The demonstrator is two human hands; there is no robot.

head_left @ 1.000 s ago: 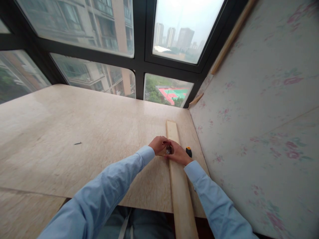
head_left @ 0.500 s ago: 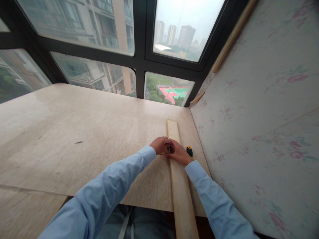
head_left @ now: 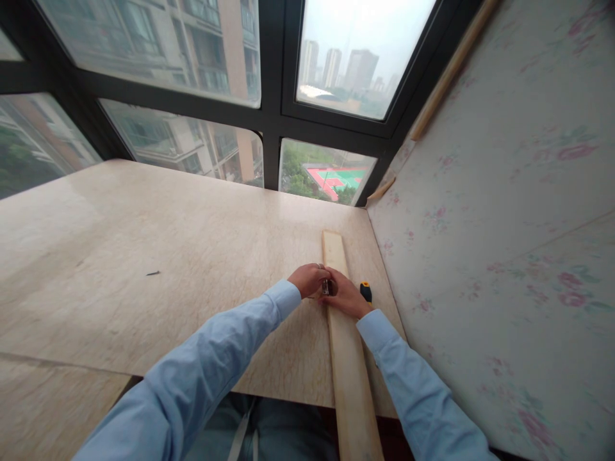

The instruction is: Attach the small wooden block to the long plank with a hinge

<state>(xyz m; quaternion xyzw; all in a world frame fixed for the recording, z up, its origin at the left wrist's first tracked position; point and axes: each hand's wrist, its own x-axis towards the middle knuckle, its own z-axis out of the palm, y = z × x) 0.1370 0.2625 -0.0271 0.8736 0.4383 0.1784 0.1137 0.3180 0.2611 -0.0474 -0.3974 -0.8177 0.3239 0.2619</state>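
Observation:
A long pale wooden board [head_left: 350, 365] lies on the stone-like ledge, its near end reaching past the front edge. My left hand [head_left: 310, 280] and my right hand [head_left: 344, 293] meet over the board's left edge, fingers closed around a small shiny metal fitting [head_left: 327, 287]. Fingers cover much of the fitting, so its exact kind is unclear. The right hand rests across the board. Just right of it, partly behind the board and hand, is a black and yellow tool handle [head_left: 366, 292].
A thin dark screw or nail [head_left: 152, 273] lies on the ledge [head_left: 202, 224] to the left. Dark-framed windows [head_left: 271, 96] rise behind. At right stands a wall with floral paper [head_left: 504, 256], and a loose wooden strip [head_left: 382, 192] sits in the corner.
Both hands stay over the board with the metal fitting, with barely any finger movement. The view has shifted very slightly.

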